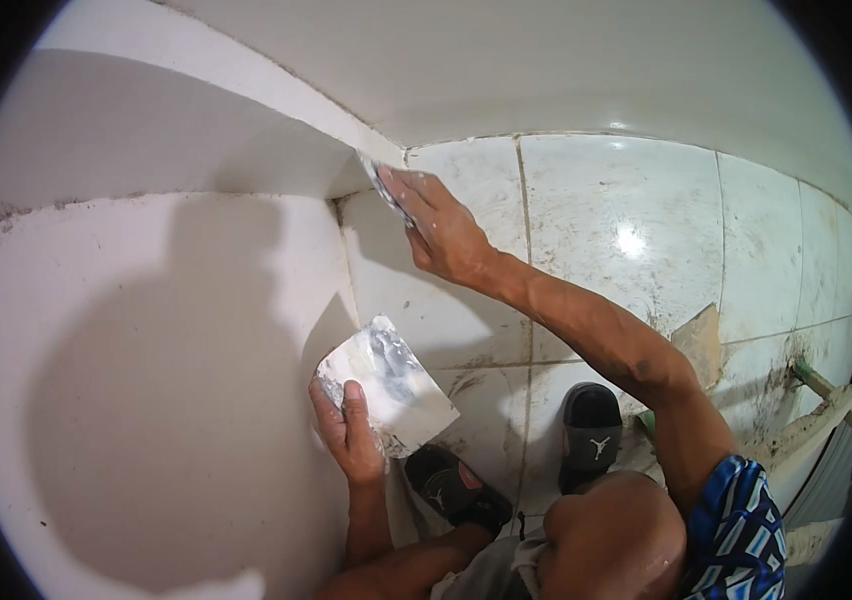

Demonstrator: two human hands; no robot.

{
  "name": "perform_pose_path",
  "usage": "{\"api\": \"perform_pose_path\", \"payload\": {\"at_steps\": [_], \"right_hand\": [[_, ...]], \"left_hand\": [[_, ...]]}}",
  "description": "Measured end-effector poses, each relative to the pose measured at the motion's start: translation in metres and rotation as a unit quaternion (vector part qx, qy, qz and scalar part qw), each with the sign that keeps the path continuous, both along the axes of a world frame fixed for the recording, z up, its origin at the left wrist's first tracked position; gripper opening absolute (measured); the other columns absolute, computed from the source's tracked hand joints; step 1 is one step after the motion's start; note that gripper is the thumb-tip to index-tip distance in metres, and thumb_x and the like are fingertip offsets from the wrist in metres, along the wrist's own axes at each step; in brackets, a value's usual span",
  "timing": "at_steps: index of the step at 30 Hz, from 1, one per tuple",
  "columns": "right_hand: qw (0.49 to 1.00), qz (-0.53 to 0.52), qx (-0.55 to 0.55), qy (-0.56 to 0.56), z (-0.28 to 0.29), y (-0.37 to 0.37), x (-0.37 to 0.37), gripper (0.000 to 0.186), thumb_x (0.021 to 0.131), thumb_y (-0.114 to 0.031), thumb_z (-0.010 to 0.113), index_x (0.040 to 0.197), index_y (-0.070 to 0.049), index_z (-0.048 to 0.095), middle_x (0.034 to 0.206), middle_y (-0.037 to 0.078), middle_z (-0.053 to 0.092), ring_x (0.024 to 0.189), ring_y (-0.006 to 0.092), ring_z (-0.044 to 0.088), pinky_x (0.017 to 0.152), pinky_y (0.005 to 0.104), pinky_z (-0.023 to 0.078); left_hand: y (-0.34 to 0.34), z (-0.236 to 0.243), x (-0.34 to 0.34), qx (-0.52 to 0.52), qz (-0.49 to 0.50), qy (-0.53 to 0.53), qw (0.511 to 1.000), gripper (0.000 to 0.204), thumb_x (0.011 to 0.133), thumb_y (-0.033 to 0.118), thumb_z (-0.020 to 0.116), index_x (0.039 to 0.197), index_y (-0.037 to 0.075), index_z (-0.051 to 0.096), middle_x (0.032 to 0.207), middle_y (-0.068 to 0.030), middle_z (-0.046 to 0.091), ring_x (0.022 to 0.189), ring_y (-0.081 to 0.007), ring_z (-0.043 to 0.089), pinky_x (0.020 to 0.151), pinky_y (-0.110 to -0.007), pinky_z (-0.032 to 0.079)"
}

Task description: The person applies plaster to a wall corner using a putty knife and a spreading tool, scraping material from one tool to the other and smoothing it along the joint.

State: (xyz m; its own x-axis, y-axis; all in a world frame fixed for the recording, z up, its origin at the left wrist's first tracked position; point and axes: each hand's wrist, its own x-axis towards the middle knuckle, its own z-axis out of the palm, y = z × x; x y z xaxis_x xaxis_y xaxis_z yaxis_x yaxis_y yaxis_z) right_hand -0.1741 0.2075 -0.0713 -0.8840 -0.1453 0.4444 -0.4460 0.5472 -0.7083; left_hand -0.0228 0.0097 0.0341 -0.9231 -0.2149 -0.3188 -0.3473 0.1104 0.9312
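Note:
My left hand [348, 432] grips the lower left edge of a square, flat putty board [401, 385], thumb on top. White and grey paste is smeared over its face. Up and to the right, my right hand [446, 228] is closed around a thin putty scraper [386, 188], mostly hidden by the fingers. The scraper's tip meets the end of a white ledge or wall edge [351, 130], close to the corner where the walls reach the tiled floor. Fine white residue marks my right fingers.
White floor tiles [616, 230] with dirty joints spread below. Dark slides [591, 430] are on my feet. A beige broken slab [701, 345] lies beyond my right forearm. At the far right stands a worn wooden frame [816, 420] with green parts. A pale wall [176, 400] rises at left.

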Motion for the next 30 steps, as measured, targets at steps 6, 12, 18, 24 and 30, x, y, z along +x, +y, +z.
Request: {"api": "perform_pose_path", "payload": {"at_steps": [6, 12, 18, 24, 30], "right_hand": [[0.998, 0.017, -0.053, -0.01, 0.011, 0.023, 0.027, 0.061, 0.077, 0.013, 0.054, 0.135, -0.004, 0.048, 0.125, 0.018, 0.057, 0.114, 0.0385, 0.055, 0.094, 0.0415, 0.049], [0.99, -0.077, -0.088, -0.073, 0.008, 0.041, -0.012, 0.037, 0.092, 0.004, 0.049, 0.128, -0.003, 0.054, 0.12, 0.018, 0.059, 0.098, 0.0341, 0.061, 0.082, 0.0359, 0.051], [0.996, -0.073, -0.056, -0.016, 0.001, 0.034, -0.03, 0.039, 0.092, 0.006, 0.049, 0.129, -0.002, 0.053, 0.122, 0.018, 0.057, 0.099, 0.0348, 0.061, 0.083, 0.0366, 0.051], [0.993, -0.089, -0.073, -0.011, -0.009, 0.014, -0.033, 0.054, 0.081, 0.01, 0.052, 0.134, -0.002, 0.048, 0.125, 0.019, 0.054, 0.116, 0.0383, 0.052, 0.095, 0.0416, 0.048], [0.998, -0.059, -0.034, -0.017, 0.006, 0.013, -0.003, 0.062, 0.077, 0.013, 0.052, 0.136, -0.004, 0.047, 0.126, 0.017, 0.054, 0.115, 0.0376, 0.053, 0.095, 0.0418, 0.048]], "left_hand": [[0.003, 0.001, 0.002, -0.009, 0.01, 0.0, 1.0, 0.041, 0.102, 0.016, 0.048, 0.136, -0.005, 0.04, 0.124, -0.0126, 0.054, 0.111, -0.0176, 0.052, 0.097, -0.032, 0.041], [-0.002, -0.001, 0.005, 0.036, 0.013, -0.002, 0.999, 0.047, 0.102, 0.017, 0.05, 0.14, -0.007, 0.036, 0.128, -0.0152, 0.052, 0.114, -0.0187, 0.051, 0.1, -0.032, 0.04], [0.003, 0.001, 0.004, 0.034, 0.051, -0.019, 0.998, 0.04, 0.102, 0.016, 0.047, 0.134, -0.007, 0.039, 0.124, -0.0159, 0.054, 0.112, -0.0197, 0.052, 0.099, -0.033, 0.04], [-0.004, -0.007, 0.004, 0.008, 0.021, 0.007, 1.0, 0.036, 0.102, 0.013, 0.046, 0.132, -0.006, 0.043, 0.123, -0.0149, 0.055, 0.111, -0.0181, 0.052, 0.099, -0.033, 0.04], [-0.001, -0.003, 0.005, 0.056, 0.001, -0.006, 0.998, 0.044, 0.103, 0.015, 0.047, 0.139, -0.006, 0.036, 0.128, -0.0141, 0.052, 0.114, -0.0177, 0.051, 0.099, -0.032, 0.041]]}}
